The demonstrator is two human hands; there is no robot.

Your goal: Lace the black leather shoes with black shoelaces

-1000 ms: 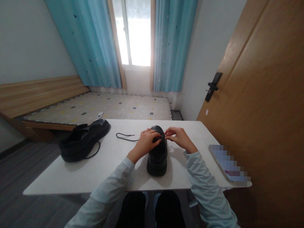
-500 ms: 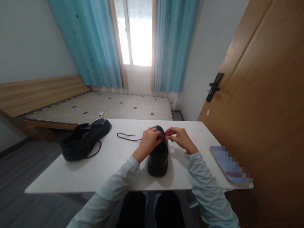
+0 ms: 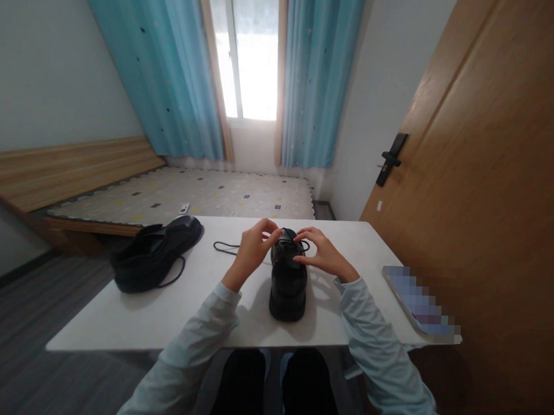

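Observation:
A black shoe [image 3: 287, 292] stands upright on the white table in front of me, its heel towards me. At its front left, my left hand [image 3: 253, 250] has thumb and forefinger pinched on the black shoelace [image 3: 289, 233] near the toe. On the other side my right hand [image 3: 324, 253] has its thumb and fingers spread, the tips touching the lacing and the tongue. A loop of lace shows by its fingers, and a loose lace end [image 3: 225, 247] lies left of the shoe. Fine detail at the fingertips is too small to make out.
A second black shoe [image 3: 143, 257] lies at the table's left edge, its lace hanging loose. On the right edge of the white table [image 3: 186, 325] is a flat blurred item [image 3: 414, 300]. Beyond stand a bed [image 3: 214, 190] and a wooden door [image 3: 487, 178].
Both hands were close together over the lacing. My left hand has moved left and forward to the toe end, and my right thumb and fingers have spread apart. The shoe stays put.

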